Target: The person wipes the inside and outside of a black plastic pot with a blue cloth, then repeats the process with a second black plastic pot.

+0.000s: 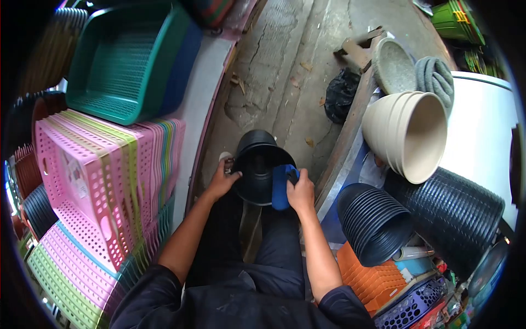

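Observation:
A black plastic pot (255,189) stands tilted between my knees, its wide mouth facing me. My left hand (221,182) is closed on its left rim, the thumb over the edge. A small whitish thing (225,156) shows just beyond those fingers. My right hand (301,190) is closed around the black grip of a blue, flat, oblong tool (280,187), which overlaps the right side of the pot's mouth. Whether the tool is a brush or a pad I cannot tell.
Pink and green plastic baskets (104,164) are stacked at left, below a green tray (118,66). At right are cream pots (402,134), nested black pots (372,222) and orange containers (367,274). A black plastic bag (342,96) lies on the concrete floor (279,60).

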The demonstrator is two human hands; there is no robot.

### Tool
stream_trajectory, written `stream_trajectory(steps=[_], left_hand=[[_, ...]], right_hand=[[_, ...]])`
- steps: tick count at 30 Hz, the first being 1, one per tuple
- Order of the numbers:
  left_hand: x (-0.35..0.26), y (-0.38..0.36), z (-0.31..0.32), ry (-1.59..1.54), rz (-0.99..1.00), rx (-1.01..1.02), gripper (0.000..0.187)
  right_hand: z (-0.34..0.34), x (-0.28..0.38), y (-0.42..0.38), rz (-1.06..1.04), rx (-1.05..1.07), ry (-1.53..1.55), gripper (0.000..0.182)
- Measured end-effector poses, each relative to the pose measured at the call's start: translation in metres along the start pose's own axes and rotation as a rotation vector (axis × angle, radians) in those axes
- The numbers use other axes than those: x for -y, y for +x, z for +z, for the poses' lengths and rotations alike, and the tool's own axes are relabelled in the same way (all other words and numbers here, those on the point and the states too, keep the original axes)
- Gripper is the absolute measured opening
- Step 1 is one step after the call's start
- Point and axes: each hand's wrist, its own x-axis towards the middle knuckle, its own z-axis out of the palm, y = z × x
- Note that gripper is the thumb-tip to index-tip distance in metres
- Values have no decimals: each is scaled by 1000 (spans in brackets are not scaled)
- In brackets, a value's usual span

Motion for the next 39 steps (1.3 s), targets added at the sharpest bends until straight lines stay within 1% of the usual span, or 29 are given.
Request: stream_trajectory(steps=[1,2,3,4,6,8,10,11,12,14,15,16,17,18,20,21,22,23,24,25,27,28,30,31,32,33,35,38,39], left_hand=[[-16,-12,-3,11,33,0,65],[-36,-28,-5,-49,87,104,77],[-53,-44,-6,-109,144,210,89],[-64,-55,-6,-102,188,212,89],[-86,-80,-6,-229,399,338,110],[-123,-109,2,-280,479,379,126],[-126,-121,9,-394,569,442,134],[-138,-130,12,-164,441,300,136],[-157,-147,12,-130,510,322,139],[-167,-161,10,-206,669,460,142],[-177,-173,12,-185,695,463,144],[-188,-189,14,-166,714,463,145],[-201,-205,15,-162,690,467,145],[-204,-211,15,-165,690,475,141],[-213,-228,14,-65,728,431,135],[-217,-235,13,-64,743,423,135],[-224,-244,14,-129,721,399,132],[-228,-252,13,-193,694,377,130],[-229,-255,10,-190,705,373,130],[-230,-256,6,-203,709,342,128],[-230,-256,0,-221,726,306,126],[-230,-258,-1,-259,730,287,125],[-222,-256,-4,-308,742,260,123],[-220,-253,-6,-271,746,193,123],[-218,-249,-7,-235,748,126,123],[-216,-245,-6,-240,757,123,123],[-217,-249,-3,-233,753,25,123],[-225,-256,-1,-181,789,-10,128],[-227,-258,2,-181,792,-17,128]], right_hand=[[-17,6,-4,-46,-5,33,35],[-35,15,-11,-94,-11,63,34],[-53,27,-19,-84,-42,95,29],[-72,38,-27,-112,-76,102,29],[-111,60,-47,10,-33,151,26],[-142,82,-71,-19,-100,236,25],[-161,91,-90,-63,-82,298,26],[-170,95,-99,-72,-125,287,26],[-178,99,-109,-77,-167,276,26],[-196,109,-128,-110,-243,330,27],[-202,111,-136,-135,-283,314,28],[-207,112,-143,-156,-318,296,28],[-214,114,-150,-156,-315,313,29],[-217,115,-155,-190,-329,317,29],[-223,118,-164,-183,-368,314,32],[-226,120,-167,-245,-379,316,33],[-225,115,-165,-258,-382,318,33],[-223,107,-158,-167,-266,369,30],[-222,99,-153,-78,-151,417,29],[-228,99,-155,-91,-156,418,29],[-241,102,-156,39,156,901,29],[-252,108,-161,24,157,893,29],[-276,123,-178,2,252,1249,35],[-281,127,-176,-59,248,1332,36],[-281,130,-171,-70,251,1324,36],[-278,134,-163,-108,235,1348,36],[-268,144,-154,-146,222,1372,37],[-236,168,-149,-853,-22,500,40],[-219,174,-142,-860,-19,501,40]])
